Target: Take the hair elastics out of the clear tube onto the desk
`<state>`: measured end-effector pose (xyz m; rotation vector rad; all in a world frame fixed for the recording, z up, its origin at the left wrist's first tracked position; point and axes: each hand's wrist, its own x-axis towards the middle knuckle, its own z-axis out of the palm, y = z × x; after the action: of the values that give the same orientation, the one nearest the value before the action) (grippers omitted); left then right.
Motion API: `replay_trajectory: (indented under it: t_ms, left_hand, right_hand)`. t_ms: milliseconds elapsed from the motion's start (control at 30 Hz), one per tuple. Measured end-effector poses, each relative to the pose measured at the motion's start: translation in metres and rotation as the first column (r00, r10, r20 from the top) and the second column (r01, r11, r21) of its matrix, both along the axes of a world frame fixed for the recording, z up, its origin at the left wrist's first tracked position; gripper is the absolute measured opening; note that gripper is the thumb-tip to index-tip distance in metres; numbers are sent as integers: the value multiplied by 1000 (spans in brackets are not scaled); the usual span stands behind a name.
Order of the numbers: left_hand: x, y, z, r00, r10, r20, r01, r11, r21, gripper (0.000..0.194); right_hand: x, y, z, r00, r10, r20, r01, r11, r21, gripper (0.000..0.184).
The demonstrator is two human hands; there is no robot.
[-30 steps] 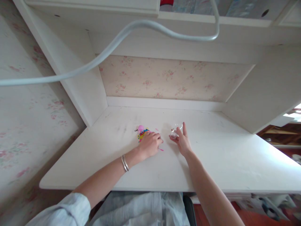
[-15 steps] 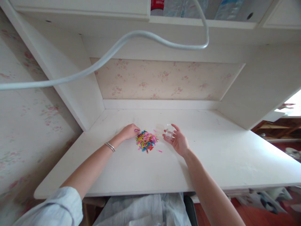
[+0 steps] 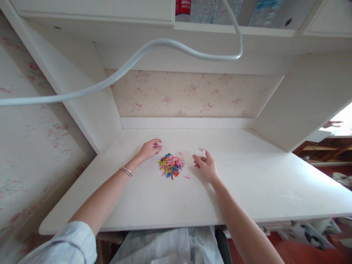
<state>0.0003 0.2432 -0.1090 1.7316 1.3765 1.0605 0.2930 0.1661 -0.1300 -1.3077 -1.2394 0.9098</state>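
A heap of small, thin plastic clips (image 3: 171, 165) in pink, yellow, blue and red lies on the white desk. My left hand (image 3: 148, 149) is just beyond the heap's left side, fingers curled with a gap at the tips. Between thumb and fingers shows a small purple piece (image 3: 157, 145), its exact shape too small to make out. On the right, my right hand (image 3: 206, 165) grips a small clear round container (image 3: 200, 152) by its near side, its round rim facing up. The lower part of the container is partly hidden by the fingers.
Single pink clips (image 3: 186, 177) lie apart from the heap on the white desk (image 3: 154, 198). A thick white cable (image 3: 170, 41) crosses above, near the camera. Overhead, a shelf holds plastic bottles (image 3: 202, 11). White side panels (image 3: 302, 91) flank the desk.
My left hand has moved slightly left and away from the heap, its fingertips parting. My right hand has turned over, palm now downward, and the clear container has tipped and shifted slightly.
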Motion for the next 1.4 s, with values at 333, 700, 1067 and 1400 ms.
replay_trajectory:
  t_ms: [333, 700, 1067, 1400]
  left_hand:
    - [10, -16, 2, 854, -6, 519, 128, 972, -198, 44]
    - [12, -18, 6, 901, 93, 423, 40, 955, -295, 50]
    - [19, -23, 10, 915, -40, 400, 137, 967, -216, 56]
    - [19, -25, 18, 998, 42, 49, -45, 998, 54, 34]
  right_hand:
    - [1, 3, -6, 952, -105, 288, 83, 993, 86, 47]
    - [-1, 0, -5, 958, -79, 276, 65, 996, 63, 47]
    - [-10, -8, -1, 974, -6, 226, -33, 986, 166, 39]
    - [-11, -7, 1, 980, -16, 200, -14, 989, 147, 41]
